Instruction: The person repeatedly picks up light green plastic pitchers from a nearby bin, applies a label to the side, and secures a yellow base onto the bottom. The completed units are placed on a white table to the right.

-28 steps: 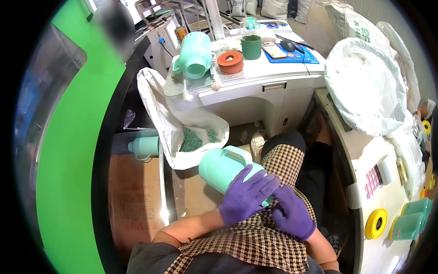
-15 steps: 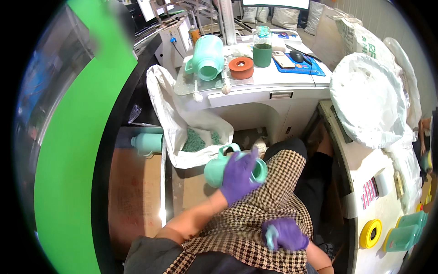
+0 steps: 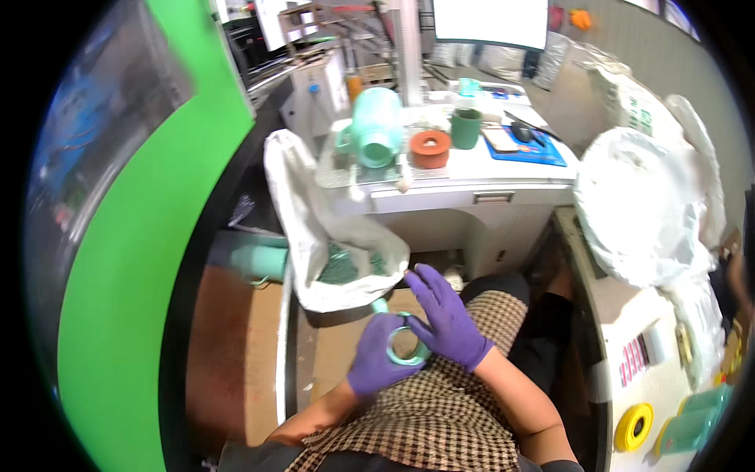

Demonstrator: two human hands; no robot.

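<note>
A mint-green plastic jug (image 3: 410,362) is tipped so that its round mouth faces up at me; its handle juts out on the far side. Wrapped around the jug's left side is my left hand (image 3: 379,355), in a purple glove. My right hand (image 3: 450,318), gloved alike, rests at the rim with its thumb near the edge and its fingers stretched out. Whether anything small lies under that palm is hidden. Just beyond the hands stands an open white sack (image 3: 346,297) with green scraps (image 3: 340,266) inside.
Ahead, a white desk (image 3: 464,167) holds another mint jug (image 3: 375,126), an orange-red ring (image 3: 430,149), a green jar (image 3: 466,128) and a phone (image 3: 500,140). A mint jug (image 3: 259,262) lies in the box at left. White bag (image 3: 629,208) and yellow-lidded containers (image 3: 692,425) stand right.
My right hand has come up from my lap to the jug; the small light-green thing in it no longer shows. The jug has turned mouth-up in my left hand. The view has shifted.
</note>
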